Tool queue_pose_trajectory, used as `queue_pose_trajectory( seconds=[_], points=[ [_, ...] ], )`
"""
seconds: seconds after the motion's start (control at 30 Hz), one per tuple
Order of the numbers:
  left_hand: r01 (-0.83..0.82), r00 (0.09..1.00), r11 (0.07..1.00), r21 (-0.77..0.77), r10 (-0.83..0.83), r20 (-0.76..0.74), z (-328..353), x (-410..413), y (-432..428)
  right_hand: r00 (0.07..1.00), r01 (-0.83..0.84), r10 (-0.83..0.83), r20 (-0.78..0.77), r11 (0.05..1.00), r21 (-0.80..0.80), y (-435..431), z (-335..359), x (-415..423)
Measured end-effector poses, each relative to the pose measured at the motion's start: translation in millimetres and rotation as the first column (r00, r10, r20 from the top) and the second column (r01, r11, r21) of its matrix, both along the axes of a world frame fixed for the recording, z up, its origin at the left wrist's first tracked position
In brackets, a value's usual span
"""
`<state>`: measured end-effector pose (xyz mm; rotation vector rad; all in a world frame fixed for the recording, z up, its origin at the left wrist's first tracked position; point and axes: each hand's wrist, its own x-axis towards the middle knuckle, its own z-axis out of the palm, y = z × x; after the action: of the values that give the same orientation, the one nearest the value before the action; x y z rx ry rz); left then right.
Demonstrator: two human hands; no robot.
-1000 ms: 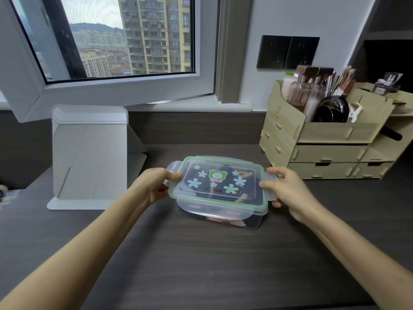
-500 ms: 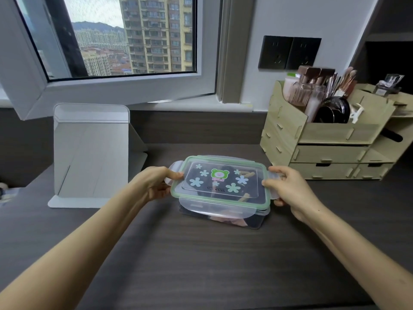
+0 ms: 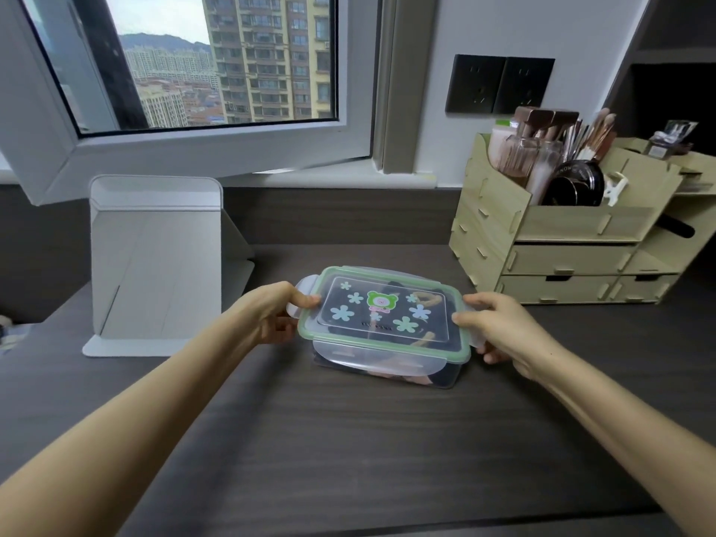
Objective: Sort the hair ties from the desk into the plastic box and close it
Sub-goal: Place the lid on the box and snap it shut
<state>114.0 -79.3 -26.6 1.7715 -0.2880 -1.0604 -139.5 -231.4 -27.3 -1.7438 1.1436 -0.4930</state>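
So the plastic box (image 3: 387, 366) sits on the dark desk (image 3: 348, 439), right between the two hands. The lid (image 3: 383, 313), clear with a green rim and flower stickers, is lying on top of it. Left hand (image 3: 271, 313) has its grip clamped on the lid's left end, thumb on top by the side latch, fingers curled under. Right hand (image 3: 499, 329) does the same on the right end, thumb on the rim, fingers wrapped around the flap there. The front latch hangs loose just toward the camera from both grips, not snapped down. You can make out hair ties (image 3: 422, 302) through the lid, dark and brownish ones, inside the box. Beyond the right grip stands a wooden organizer (image 3: 561, 242); beyond the left grip, a white folding stand (image 3: 155, 261).
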Motion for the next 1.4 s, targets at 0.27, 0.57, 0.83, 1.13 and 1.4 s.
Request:
queue_pose_trajectory(
  seconds=[0.27,0.57,0.83,1.13,1.4],
  points=[
    [0.131,0.510,0.926,0.354,-0.369,0.777,-3,-5,-3,0.833,-0.248,-0.028,-0.552,0.874,-0.419,3,17,-6],
    [0.222,0.359,0.866,0.448,-0.500,0.788,-4,-1,1,0.997,-0.055,0.056,-0.049,0.998,0.020,-2,16,-5],
    [0.235,0.394,0.935,0.266,-0.342,0.853,-3,-2,-1,0.999,0.028,-0.030,-0.015,0.993,-0.111,-8,11,-9],
    [0.263,0.406,0.918,0.297,-0.384,0.829,-4,-8,-2,0.998,-0.004,-0.002,-0.062,0.995,-0.097,-3,2,-13],
    [0.255,0.166,0.828,0.498,-0.545,0.821,6,-16,-1,0.979,-0.105,0.093,-0.182,0.993,-0.056,0,9,-11]
  ],
)
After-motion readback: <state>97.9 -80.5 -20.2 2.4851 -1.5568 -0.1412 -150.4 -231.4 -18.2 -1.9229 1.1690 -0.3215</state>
